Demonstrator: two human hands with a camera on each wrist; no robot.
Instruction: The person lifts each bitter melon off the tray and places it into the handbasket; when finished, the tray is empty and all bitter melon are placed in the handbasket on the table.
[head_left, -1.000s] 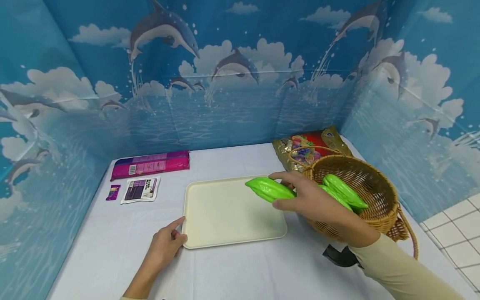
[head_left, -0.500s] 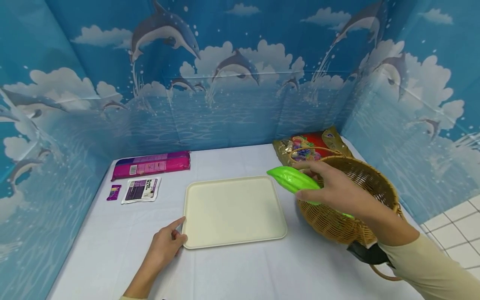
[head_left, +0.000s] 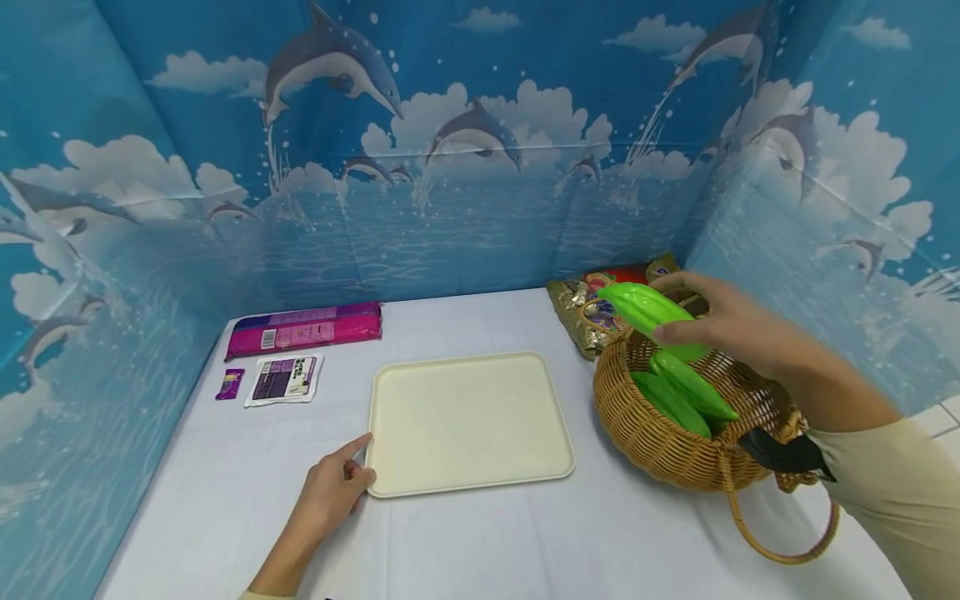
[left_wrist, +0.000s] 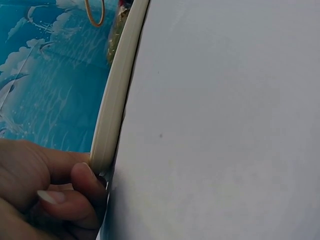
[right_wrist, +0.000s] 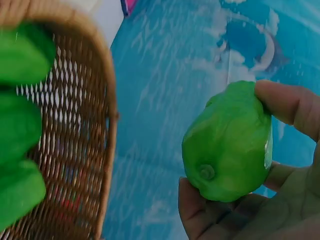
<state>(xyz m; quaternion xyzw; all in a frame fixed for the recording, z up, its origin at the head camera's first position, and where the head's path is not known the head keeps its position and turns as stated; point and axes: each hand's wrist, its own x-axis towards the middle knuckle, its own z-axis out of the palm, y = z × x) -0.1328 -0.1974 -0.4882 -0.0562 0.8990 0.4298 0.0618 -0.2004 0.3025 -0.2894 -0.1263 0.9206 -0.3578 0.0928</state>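
In the head view my right hand [head_left: 738, 325] holds a bright green, ridged, pointed fruit [head_left: 645, 308] above the wicker basket [head_left: 637, 429]. The right wrist view shows its rounded end with a small stem nub; thumb and fingers close round the green fruit [right_wrist: 227, 150]. Several similar green fruits [head_left: 678, 392] lie inside the basket. My left hand [head_left: 326, 487] is at the near left corner of a cream rectangular tray [head_left: 472, 425]. Its extended index finger and thumb touch the rim. In the left wrist view the fingertips meet the tray's side [left_wrist: 107, 115].
Back left lie a pink and purple packet [head_left: 303, 331], a white pouch with a dark label [head_left: 285, 379] and a small purple sachet [head_left: 229, 383]. A gold and red bag [head_left: 581, 321] lies behind the basket, whose handle [head_left: 783, 554] hangs toward the front. Dolphin-print sheeting [head_left: 465, 225] encloses the table.
My right hand has carried the green fruit from over the tray's right side rightward and back, over the basket. The basket's front handle has swung down. My left hand stays at the tray.
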